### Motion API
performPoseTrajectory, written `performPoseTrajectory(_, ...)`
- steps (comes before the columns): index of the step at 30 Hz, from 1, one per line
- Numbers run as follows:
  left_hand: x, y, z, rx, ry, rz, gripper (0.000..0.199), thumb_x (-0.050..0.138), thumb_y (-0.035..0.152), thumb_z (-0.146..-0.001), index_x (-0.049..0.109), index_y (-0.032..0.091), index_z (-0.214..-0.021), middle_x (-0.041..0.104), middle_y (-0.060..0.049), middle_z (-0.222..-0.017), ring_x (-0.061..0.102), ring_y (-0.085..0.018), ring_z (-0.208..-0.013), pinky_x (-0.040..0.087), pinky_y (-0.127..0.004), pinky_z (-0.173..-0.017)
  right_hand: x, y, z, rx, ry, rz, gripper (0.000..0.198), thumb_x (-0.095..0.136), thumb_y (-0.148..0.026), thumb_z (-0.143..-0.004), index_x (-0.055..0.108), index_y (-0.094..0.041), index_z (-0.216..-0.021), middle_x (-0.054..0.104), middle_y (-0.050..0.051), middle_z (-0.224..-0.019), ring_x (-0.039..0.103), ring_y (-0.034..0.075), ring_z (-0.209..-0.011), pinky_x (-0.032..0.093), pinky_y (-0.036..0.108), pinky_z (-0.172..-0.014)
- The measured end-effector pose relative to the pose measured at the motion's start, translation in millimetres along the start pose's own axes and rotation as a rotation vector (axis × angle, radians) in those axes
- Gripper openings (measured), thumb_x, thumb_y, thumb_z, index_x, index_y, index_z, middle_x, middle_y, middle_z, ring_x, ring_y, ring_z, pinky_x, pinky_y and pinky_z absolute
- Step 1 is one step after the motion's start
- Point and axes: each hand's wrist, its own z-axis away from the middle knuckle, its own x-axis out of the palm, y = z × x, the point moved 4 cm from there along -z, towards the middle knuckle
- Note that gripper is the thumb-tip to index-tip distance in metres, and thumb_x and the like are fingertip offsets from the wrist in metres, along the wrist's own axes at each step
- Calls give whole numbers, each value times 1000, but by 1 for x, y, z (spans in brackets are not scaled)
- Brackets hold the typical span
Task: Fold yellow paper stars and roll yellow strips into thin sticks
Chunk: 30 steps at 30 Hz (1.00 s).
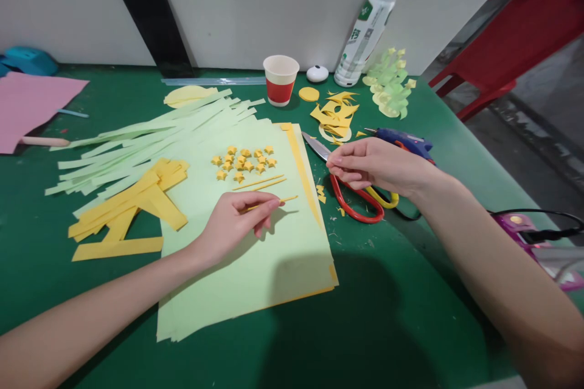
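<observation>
Between thumb and fingers, my left hand (237,219) grips a thin yellow paper stick (290,198) above a stack of light green paper (255,267). Two similar thin yellow sticks (260,183) lie on the paper just beyond that hand. Behind them sit several small folded yellow paper stars (240,163). My right hand (369,164) hovers over the red-handled scissors (360,209) with its fingertips pinched together; whatever may be between them is too small to see. Yellow paper strips (132,206) and light green strips (150,134) are piled to the left.
A paper cup (280,82), yellow paper scraps (337,115), a white bottle (369,27) and a green paper plant (392,85) stand or lie along the wall. A blue glue gun (406,141) rests behind my right hand. A red chair (515,42) is beyond the table's right edge.
</observation>
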Motion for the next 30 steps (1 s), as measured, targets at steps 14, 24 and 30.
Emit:
performPoseTrajectory(14, -1, 0, 0, -6, -1, 2, 19, 60, 33, -75, 70, 16, -75, 55, 3, -46, 45, -6, -40, 41, -18, -46, 3, 0, 3, 25, -41, -60, 10, 53, -13, -81, 53, -12, -71, 43, -1, -62, 36, 3, -49, 27, 15, -38)
performPoseTrajectory(24, -1, 1, 0, 3, 5, -8, 20, 60, 34, -74, 70, 16, -74, 55, 2, -46, 45, -7, -39, 42, -19, -46, 1, -6, 0, 27, 12, -192, 18, 33, -17, -83, 32, -18, -65, 28, -4, -56, 23, 5, -43, 17, 17, -35)
performPoseTrajectory(30, 0, 2, 0, 0, 1, -6, 19, 59, 32, -75, 70, 16, -74, 55, 2, -46, 46, -7, -40, 42, -18, -46, -5, -10, 2, -3, 77, -235, 25, 36, -21, -79, 22, -19, -58, 16, -4, -55, 12, 6, -45, 11, 18, -35)
